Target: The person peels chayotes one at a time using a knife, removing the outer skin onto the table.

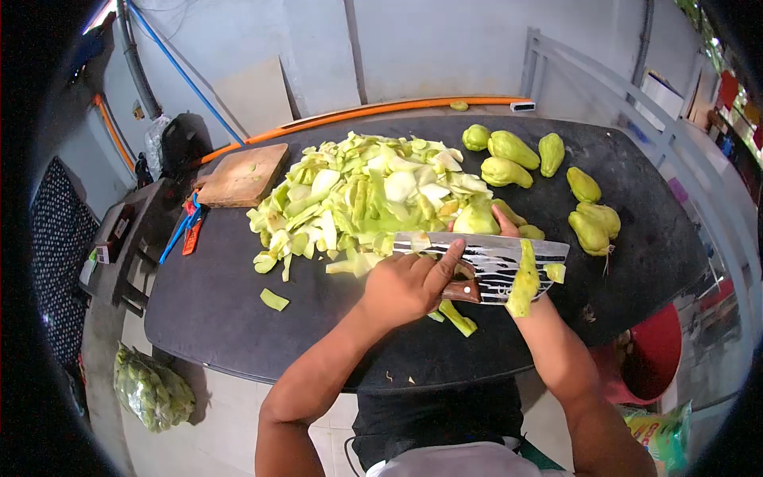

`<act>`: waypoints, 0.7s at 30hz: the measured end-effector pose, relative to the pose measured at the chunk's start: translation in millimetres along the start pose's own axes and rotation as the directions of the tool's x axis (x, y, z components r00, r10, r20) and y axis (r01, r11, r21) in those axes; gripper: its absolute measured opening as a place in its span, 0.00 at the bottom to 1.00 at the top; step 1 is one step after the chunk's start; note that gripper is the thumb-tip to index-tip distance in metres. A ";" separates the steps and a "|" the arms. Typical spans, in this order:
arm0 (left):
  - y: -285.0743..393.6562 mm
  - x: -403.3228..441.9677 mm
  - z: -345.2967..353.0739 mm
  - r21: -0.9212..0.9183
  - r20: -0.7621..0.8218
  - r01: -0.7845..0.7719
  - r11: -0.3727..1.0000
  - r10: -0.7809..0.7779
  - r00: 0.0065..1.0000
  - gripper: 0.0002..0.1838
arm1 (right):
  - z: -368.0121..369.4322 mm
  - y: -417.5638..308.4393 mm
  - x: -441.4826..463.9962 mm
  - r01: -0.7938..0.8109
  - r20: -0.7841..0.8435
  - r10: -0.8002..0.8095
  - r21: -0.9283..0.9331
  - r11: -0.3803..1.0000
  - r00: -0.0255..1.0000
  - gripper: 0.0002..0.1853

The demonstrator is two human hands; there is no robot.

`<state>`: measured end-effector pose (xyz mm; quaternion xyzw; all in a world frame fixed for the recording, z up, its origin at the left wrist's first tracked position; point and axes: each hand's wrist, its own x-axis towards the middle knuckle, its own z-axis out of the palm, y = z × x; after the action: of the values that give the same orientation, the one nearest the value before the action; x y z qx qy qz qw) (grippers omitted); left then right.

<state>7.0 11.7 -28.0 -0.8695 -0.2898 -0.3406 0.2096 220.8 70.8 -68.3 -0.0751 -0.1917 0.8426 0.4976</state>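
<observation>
My left hand (409, 288) is wrapped round the wooden handle of a broad cleaver (497, 266), its blade pointing right with strips of green peel stuck on it. Beyond the blade, my right hand (506, 220) holds a pale green chayote (477, 217); the blade hides much of that hand. A big heap of cut green pieces (373, 187) lies just past both hands. Under the handle hangs or lies a long peel strip (458, 319), and a loose piece (274, 300) rests on the dark table (238, 326).
Several whole chayotes (513, 149) lie at the table's right side. A wooden board (242, 175) and a red tool (191, 236) are at the left. A red bin (656, 350) stands on the floor at right, a bag of green produce (151, 389) at lower left.
</observation>
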 end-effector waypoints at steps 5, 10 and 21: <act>2.0 -0.7 0.2 0.006 0.032 -0.011 1.000 0.010 0.999 0.48 | 3.0 -3.7 5.9 -0.087 0.002 0.087 0.108 0.990 0.996 0.28; -9.5 -5.1 5.5 -0.021 0.030 0.016 1.000 -0.015 0.999 0.45 | -4.0 -1.4 2.5 -0.009 -0.107 0.007 -0.021 1.000 0.994 0.28; -30.1 -16.2 -0.5 -0.152 0.082 0.186 0.971 -0.175 0.981 0.40 | 28.5 4.0 0.6 0.161 -0.262 -0.192 -0.135 0.978 0.946 0.24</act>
<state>-22.5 27.9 -34.2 -0.8646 -0.3464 -0.3506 0.0980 208.2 62.6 -43.8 -0.2010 -0.1740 0.7642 0.5877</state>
